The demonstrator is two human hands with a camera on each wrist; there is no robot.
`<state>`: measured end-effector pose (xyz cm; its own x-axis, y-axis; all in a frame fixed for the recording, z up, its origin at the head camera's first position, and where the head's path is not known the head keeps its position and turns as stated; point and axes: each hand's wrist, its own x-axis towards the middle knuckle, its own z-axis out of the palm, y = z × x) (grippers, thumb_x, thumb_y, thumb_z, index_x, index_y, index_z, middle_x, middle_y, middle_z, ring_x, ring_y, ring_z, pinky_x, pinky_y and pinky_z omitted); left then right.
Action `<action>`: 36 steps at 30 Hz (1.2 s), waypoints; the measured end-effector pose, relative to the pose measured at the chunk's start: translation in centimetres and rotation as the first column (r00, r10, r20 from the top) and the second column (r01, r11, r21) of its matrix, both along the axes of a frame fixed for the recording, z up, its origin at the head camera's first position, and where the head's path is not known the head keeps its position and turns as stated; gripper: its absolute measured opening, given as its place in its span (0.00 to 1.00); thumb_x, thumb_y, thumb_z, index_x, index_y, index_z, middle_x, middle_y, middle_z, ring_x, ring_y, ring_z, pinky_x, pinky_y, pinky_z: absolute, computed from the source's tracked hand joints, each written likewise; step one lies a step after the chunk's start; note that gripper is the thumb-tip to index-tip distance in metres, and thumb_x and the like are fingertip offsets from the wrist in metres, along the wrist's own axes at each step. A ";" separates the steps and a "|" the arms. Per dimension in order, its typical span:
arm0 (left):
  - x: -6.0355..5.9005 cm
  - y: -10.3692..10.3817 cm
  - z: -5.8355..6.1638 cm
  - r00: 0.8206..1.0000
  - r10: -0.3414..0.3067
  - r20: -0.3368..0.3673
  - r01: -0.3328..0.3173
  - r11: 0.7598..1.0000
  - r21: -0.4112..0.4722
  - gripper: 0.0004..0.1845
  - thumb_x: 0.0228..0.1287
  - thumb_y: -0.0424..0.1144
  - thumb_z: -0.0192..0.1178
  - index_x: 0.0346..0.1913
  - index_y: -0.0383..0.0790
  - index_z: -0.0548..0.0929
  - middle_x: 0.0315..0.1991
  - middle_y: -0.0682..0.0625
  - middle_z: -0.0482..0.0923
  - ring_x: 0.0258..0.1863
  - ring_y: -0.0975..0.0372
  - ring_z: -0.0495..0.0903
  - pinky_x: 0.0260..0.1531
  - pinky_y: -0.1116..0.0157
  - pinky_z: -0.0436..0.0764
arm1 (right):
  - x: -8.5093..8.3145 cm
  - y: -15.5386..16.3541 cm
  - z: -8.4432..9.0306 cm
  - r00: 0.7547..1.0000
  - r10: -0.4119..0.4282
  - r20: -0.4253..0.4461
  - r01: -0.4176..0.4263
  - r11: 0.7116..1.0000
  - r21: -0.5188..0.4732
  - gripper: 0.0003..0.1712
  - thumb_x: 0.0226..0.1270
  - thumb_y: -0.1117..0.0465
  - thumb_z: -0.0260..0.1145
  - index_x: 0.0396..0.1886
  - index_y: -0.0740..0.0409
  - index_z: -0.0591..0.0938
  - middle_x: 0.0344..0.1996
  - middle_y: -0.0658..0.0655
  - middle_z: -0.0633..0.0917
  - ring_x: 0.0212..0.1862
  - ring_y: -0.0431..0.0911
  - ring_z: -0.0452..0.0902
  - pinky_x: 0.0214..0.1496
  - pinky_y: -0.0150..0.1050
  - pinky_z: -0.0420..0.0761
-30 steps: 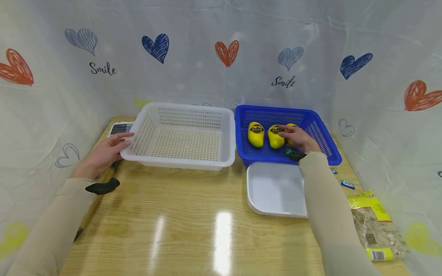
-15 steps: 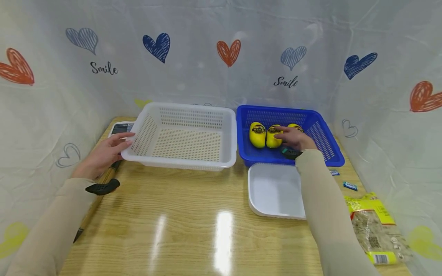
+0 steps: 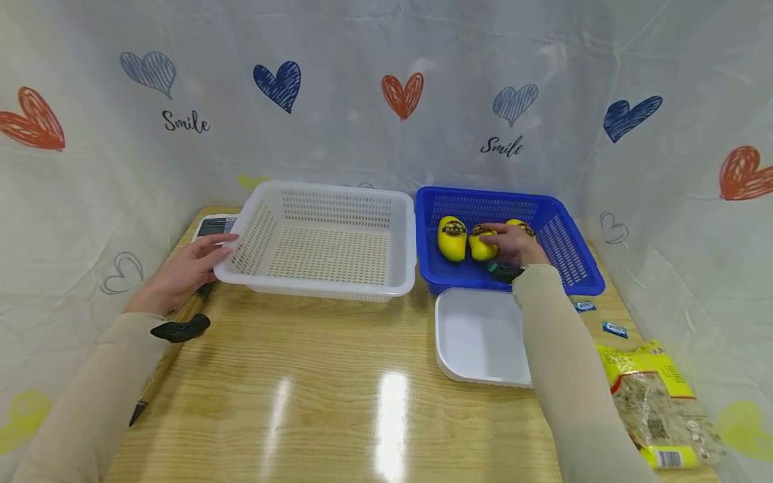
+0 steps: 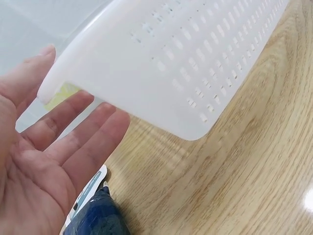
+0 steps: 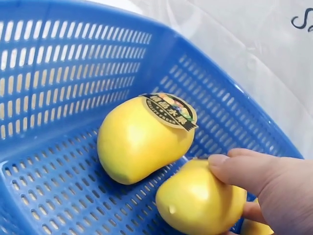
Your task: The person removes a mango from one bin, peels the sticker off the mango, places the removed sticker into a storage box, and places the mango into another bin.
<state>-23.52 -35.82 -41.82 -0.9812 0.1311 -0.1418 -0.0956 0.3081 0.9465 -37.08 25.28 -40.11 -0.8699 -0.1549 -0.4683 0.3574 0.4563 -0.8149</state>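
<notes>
Three yellow mangoes with dark labels lie in the blue plastic basket [image 3: 465, 274] at the right. My right hand [image 3: 513, 243] grips the middle mango [image 5: 198, 200], thumb on its top and fingers mostly hidden behind. Beside it lies the left mango [image 5: 142, 142], untouched, label up. The right mango [image 3: 521, 228] is partly covered by my hand. At the left, my left hand [image 3: 181, 272] touches the white basket [image 3: 314, 287] at its left rim. In the left wrist view its fingers extend nearly straight under the rim, with the thumb at the rim's edge.
A white tray [image 3: 483, 335] stands before the blue basket, partly under my right forearm. Small blue packets [image 3: 614, 329] and a yellow clear bag [image 3: 652, 402] lie at the right edge. A long wooden-handled object [image 3: 163, 365] lies under my left wrist. A patterned curtain [image 3: 338, 134] encloses the table.
My right hand has moved slightly left and closed round the middle mango, which shifted against the left one and now stands tilted, a little apart. My left hand and the white basket stay put.
</notes>
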 end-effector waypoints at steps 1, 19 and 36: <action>0.0 0.0 0.0 1.000 -0.008 -0.003 0.008 1.000 0.011 0.33 0.74 0.54 0.48 0.75 0.44 0.59 0.66 0.46 0.60 0.50 0.70 0.75 0.43 0.70 0.81 | 0.1 0.0 0.1 1.000 -0.010 -0.008 0.010 1.000 0.016 0.34 0.77 0.58 0.54 0.78 0.53 0.55 0.74 0.67 0.55 0.68 0.59 0.60 0.66 0.53 0.69; -0.7 -0.5 0.1 0.999 -0.039 -0.019 0.039 0.999 -0.009 0.32 0.74 0.50 0.52 0.75 0.44 0.59 0.57 0.58 0.69 0.50 0.70 0.76 0.44 0.70 0.81 | 7.6 2.1 7.0 0.939 0.066 -0.337 0.003 0.980 0.200 0.34 0.70 0.43 0.62 0.72 0.42 0.68 0.75 0.60 0.56 0.69 0.60 0.57 0.66 0.57 0.66; -0.4 -0.3 -0.1 1.000 -0.016 -0.009 0.016 1.000 -0.008 0.33 0.73 0.51 0.52 0.75 0.43 0.58 0.56 0.60 0.72 0.50 0.72 0.76 0.44 0.70 0.81 | 27.1 -5.1 2.4 0.787 0.280 -0.550 -0.416 0.899 -0.137 0.22 0.70 0.66 0.63 0.63 0.49 0.78 0.68 0.56 0.65 0.64 0.49 0.68 0.56 0.38 0.78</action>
